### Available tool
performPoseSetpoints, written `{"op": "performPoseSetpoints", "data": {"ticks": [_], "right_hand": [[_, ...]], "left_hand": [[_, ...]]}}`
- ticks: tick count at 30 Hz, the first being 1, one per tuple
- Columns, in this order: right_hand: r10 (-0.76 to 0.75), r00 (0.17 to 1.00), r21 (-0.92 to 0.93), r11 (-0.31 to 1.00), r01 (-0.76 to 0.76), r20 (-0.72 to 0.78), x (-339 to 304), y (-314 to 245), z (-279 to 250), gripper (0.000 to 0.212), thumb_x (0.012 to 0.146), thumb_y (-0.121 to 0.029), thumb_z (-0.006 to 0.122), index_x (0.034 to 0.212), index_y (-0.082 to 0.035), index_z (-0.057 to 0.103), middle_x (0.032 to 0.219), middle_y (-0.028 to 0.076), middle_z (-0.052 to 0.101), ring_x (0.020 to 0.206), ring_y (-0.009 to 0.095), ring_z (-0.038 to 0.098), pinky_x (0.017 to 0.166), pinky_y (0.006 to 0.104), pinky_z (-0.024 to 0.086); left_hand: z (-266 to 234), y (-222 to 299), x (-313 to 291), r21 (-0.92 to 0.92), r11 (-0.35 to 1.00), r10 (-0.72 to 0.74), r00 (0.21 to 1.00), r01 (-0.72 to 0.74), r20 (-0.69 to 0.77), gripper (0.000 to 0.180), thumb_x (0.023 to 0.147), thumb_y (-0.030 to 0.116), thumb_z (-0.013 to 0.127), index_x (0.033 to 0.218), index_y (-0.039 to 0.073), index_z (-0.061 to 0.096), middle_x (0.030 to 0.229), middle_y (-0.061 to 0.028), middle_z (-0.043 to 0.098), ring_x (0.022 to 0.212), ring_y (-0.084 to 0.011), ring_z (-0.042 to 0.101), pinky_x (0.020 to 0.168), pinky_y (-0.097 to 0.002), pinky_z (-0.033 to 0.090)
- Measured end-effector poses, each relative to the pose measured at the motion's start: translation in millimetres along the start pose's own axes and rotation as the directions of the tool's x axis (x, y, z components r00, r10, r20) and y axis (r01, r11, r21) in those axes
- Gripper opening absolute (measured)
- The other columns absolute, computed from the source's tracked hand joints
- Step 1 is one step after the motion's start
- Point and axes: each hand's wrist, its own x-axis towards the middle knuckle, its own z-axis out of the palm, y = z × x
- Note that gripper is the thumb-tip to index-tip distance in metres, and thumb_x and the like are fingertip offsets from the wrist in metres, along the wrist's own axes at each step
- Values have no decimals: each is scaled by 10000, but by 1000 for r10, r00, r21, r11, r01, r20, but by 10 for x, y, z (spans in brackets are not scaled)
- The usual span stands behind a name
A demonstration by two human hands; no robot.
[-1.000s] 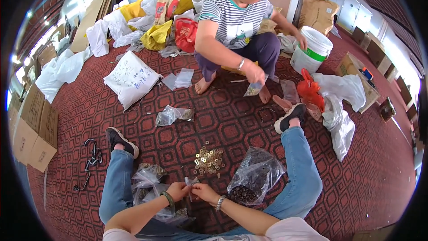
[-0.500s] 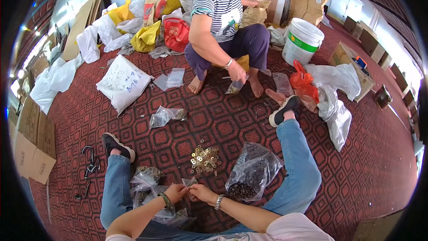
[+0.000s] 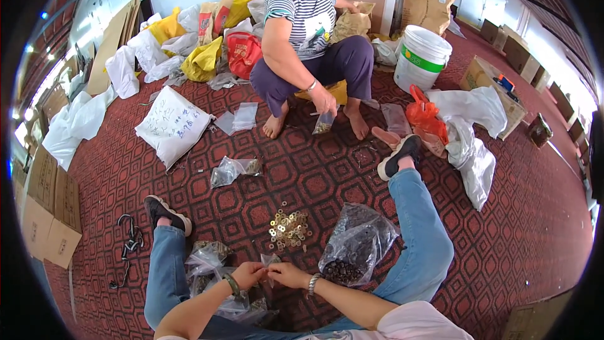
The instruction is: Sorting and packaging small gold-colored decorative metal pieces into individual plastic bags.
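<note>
Between my legs, my left hand [image 3: 249, 274] and my right hand [image 3: 285, 274] meet with pinched fingers on a small clear plastic bag [image 3: 270, 259]. What the bag contains is too small to tell. Just beyond my hands lies a loose pile of brass-coloured washers [image 3: 289, 229] on the carpet. Right of it, a large clear bag [image 3: 360, 234] lies open with dark round parts [image 3: 341, 271] at its mouth. Several filled plastic bags [image 3: 207, 257] are heaped beside my left hand and partly under my left forearm.
Facing me, a person [image 3: 308, 44] squats, holding a small filled bag [image 3: 323, 123]. A white sack [image 3: 174, 124], a filled clear bag [image 3: 235, 170] and flat clear bags [image 3: 245, 116] lie on the carpet. A white bucket [image 3: 422, 58] stands back right; cartons [image 3: 51, 204] at left.
My hands stay pinched on the small bag, hardly moved. The other person's head has turned to the right, and the bag in their hand now hangs more upright. The view has shifted slightly.
</note>
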Motion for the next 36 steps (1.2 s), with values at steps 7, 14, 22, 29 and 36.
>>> {"op": "performPoseSetpoints", "data": {"ticks": [7, 14, 22, 29, 36], "right_hand": [[90, 991, -146, 984, -104, -103, -65, -192, 6, 189, 822, -201, 486, 751, -39, 552, 653, 101, 588, 555, 254, 516, 540, 367, 408], [96, 977, -311, 938, -153, -190, -130, -161, 106, 211, 803, -230, 483, 742, -42, 558, 658, 137, 597, 537, 300, 516, 508, 400, 394], [413, 883, -31, 902, -430, -221, -214, 36, -233, 188, 810, -239, 495, 732, -74, 538, 622, 86, 583, 542, 294, 532, 504, 387, 405], [289, 923, -368, 854, -369, -254, -94, -228, -76, 148, 797, -240, 509, 791, -92, 513, 623, 77, 577, 531, 286, 533, 507, 384, 411], [222, 918, -314, 891, -328, -329, -74, -127, -2, 124, 757, -175, 556, 809, -81, 495, 642, 59, 584, 543, 264, 555, 508, 367, 423]], "left_hand": [[31, 16, 25, 244, 969, 51, 998, -42, -32, 204, 842, 181, 490, 811, 18, 609, 670, -82, 595, 578, -197, 525, 564, -316, 429], [113, 108, -28, 517, 851, 148, 987, -94, -64, 209, 821, 196, 510, 785, 9, 598, 637, -100, 588, 530, -228, 501, 524, -325, 413], [61, 278, -130, 459, 888, 73, 985, 6, -153, 281, 803, 261, 493, 697, 29, 612, 652, -135, 613, 585, -342, 545, 560, -394, 433], [187, 411, -92, 664, 739, 36, 978, 111, -203, 333, 799, 289, 504, 661, 2, 604, 581, -130, 586, 522, -299, 516, 518, -370, 421], [92, -125, -58, 548, 810, -137, 976, 208, -168, 414, 800, 350, 452, 680, -9, 620, 674, -190, 613, 612, -380, 553, 576, -430, 445]]}}
